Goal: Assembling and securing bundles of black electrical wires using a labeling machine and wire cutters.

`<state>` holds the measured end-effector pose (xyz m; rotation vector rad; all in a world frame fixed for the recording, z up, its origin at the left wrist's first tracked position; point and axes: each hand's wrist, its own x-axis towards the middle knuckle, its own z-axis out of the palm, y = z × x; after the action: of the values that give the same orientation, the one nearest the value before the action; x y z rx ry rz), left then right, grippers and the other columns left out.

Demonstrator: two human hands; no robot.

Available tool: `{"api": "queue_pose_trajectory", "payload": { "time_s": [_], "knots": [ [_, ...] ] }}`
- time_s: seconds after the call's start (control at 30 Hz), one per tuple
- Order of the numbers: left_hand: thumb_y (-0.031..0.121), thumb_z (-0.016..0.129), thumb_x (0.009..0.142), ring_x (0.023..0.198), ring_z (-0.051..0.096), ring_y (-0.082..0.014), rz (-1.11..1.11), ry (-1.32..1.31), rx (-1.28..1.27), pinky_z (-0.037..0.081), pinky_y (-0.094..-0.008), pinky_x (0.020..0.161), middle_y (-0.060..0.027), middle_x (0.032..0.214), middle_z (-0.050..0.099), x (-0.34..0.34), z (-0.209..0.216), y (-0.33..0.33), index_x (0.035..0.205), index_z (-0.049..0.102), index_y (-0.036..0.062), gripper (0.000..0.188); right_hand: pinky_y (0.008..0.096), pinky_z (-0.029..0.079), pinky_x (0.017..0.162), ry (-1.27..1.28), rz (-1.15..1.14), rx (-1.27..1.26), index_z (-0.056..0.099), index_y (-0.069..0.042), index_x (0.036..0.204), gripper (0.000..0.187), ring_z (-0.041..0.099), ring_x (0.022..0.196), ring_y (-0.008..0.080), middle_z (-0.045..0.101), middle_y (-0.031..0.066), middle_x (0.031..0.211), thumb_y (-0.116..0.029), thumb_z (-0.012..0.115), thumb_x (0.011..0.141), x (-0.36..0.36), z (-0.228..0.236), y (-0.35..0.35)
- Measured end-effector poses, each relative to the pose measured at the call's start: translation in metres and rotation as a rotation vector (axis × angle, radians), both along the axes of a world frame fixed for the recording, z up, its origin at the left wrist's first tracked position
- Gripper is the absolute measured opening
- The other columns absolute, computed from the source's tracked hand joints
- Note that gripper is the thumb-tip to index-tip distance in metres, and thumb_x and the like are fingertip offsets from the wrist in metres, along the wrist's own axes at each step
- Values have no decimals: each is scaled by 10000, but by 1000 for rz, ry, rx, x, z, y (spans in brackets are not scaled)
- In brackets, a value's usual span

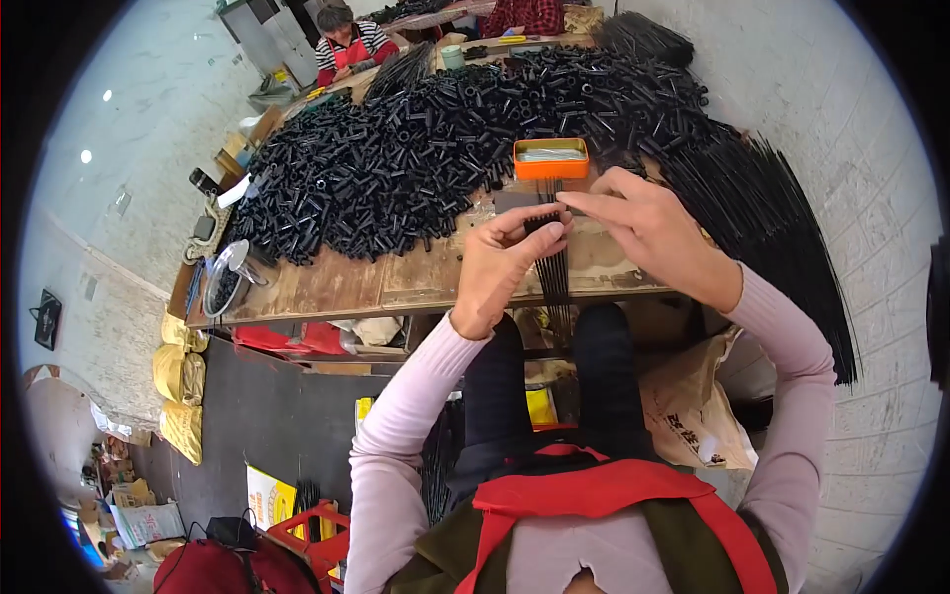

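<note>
My left hand (500, 262) is closed around a bundle of thin black rods (556, 287), its thumb pressed against the fingers. The rods hang down over the table's front edge, and their upper ends stick up above my fingers. Beside them, my right hand (653, 228) is closed in a pinch, fingertips at the upper part of the rods. Whatever it pinches is too small to make out. Just beyond both hands sits an orange rectangular tin (551, 169) with thin silvery pieces in it. A flat dark block (515, 201) lies behind my left fingers.
A big heap of short black tubes (396, 148) covers the wooden table (416, 275). Long black rods (757, 213) spill over its right side. A glossy round metal piece (230, 275) stands at the left corner. Across the table, a person (354, 49) sits working.
</note>
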<state>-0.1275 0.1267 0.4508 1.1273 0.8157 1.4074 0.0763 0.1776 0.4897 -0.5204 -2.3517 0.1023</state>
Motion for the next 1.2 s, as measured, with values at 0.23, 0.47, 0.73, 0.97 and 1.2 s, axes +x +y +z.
{"api": "queue_pose_trajectory", "payload": {
  "time_s": [0.23, 0.47, 0.73, 0.97, 1.2],
  "knots": [
    [21, 634, 915, 911, 669, -131, -3, 13, 0, 579, -264, 841, -104, 988, 700, 0, -7, -3, 1122, 660, -50, 220, 346, 505, 616, -88, -102, 166, 637, -140, 1254, 526, 603, 744, 237, 578, 86, 907, 44, 613, 761, 4, -11, -16],
    [9, 623, 918, 924, 666, -134, -24, 31, 23, 579, -268, 842, -102, 1003, 696, -4, -1, 4, 1104, 664, -48, 199, 342, 506, 617, -134, -67, 370, 614, -77, 1261, 532, 603, 757, 224, 569, 84, 905, 17, 619, 737, 3, -7, -7],
    [27, 647, 911, 914, 662, -139, -63, 77, -20, 556, -263, 849, -79, 1040, 689, 3, -10, -7, 1155, 659, -18, 249, 272, 472, 616, -173, -63, 627, 608, -7, 1022, 299, 558, 742, 161, 496, 33, 817, -110, 608, 741, 2, -4, -19],
    [2, 634, 908, 936, 670, -167, -60, 80, -6, 567, -292, 866, -114, 1044, 685, -1, -7, -8, 1144, 649, -50, 242, 262, 476, 621, -127, 13, 646, 602, -36, 990, 263, 568, 733, 147, 517, 20, 830, -117, 622, 741, -3, 0, -17],
    [-9, 623, 910, 979, 673, -210, -41, 21, 25, 571, -325, 902, -148, 1057, 685, -4, -4, -10, 1126, 643, -67, 224, 274, 508, 658, -134, -75, 596, 605, 32, 1117, 383, 602, 798, 167, 598, 66, 976, -93, 614, 755, 10, 0, -22]
  ]
}}
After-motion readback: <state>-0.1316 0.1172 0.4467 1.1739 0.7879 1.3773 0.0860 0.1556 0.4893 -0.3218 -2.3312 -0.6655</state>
